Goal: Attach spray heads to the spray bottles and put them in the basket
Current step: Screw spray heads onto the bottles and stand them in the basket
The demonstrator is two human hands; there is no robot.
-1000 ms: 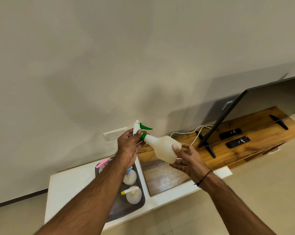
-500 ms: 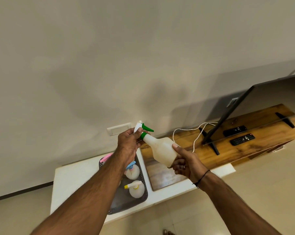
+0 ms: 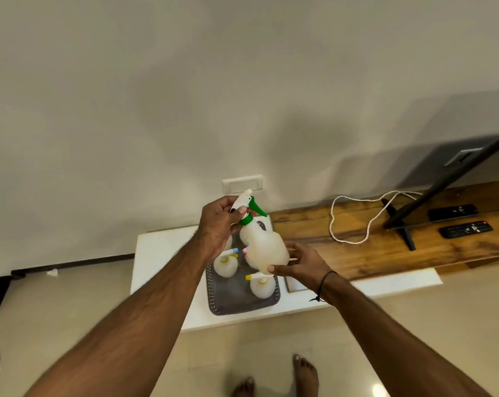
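I hold a whitish translucent spray bottle (image 3: pixel 266 247) tilted in the air above the grey basket (image 3: pixel 236 299). My left hand (image 3: pixel 218 224) grips its white spray head with green trigger and green collar (image 3: pixel 249 206). My right hand (image 3: pixel 301 260) cups the bottle's base from the right. In the basket stand several finished bottles, one with a yellow trigger (image 3: pixel 261 285) at the front and another (image 3: pixel 226 265) behind it on the left; others are partly hidden by the held bottle.
The basket rests on a white low table (image 3: pixel 162 253) against the wall. To the right a wooden shelf (image 3: pixel 357 253) carries a white cable (image 3: pixel 351 219), a TV stand (image 3: pixel 400 222) and two remotes (image 3: pixel 466 229). My bare feet (image 3: pixel 304 373) show on the floor below.
The view has swung left and down, so the basket now lies directly under the held bottle. The bottle has tipped more upright and moved over the basket, both hands still on it.
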